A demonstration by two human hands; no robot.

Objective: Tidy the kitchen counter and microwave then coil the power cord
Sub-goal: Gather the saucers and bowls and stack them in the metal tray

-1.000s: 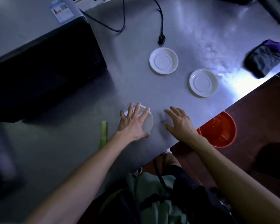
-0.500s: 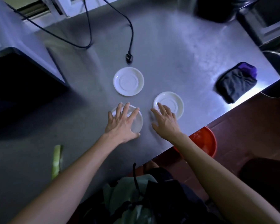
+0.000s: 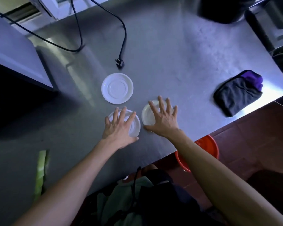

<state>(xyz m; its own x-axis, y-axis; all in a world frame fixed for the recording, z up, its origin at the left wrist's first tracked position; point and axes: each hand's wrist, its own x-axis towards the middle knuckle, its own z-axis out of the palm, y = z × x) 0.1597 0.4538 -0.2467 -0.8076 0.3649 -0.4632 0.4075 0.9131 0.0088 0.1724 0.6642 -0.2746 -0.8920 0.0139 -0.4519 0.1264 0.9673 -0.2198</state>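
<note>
Two hands lie flat with spread fingers: left hand [image 3: 119,128] on one saucer [image 3: 135,126], right hand [image 3: 163,118] on another [image 3: 145,115], both nearer the surface [image 3: 170,54] edge than the bare saucer [image 3: 117,88].

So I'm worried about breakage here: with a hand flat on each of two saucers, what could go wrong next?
The saucer under the right hand lies close to the counter edge; sliding it that way could drop it toward the red bucket. The left hand covers another saucer nearby, so pushing them together may chip the rims. The loose plug could snag the third saucer.
</note>
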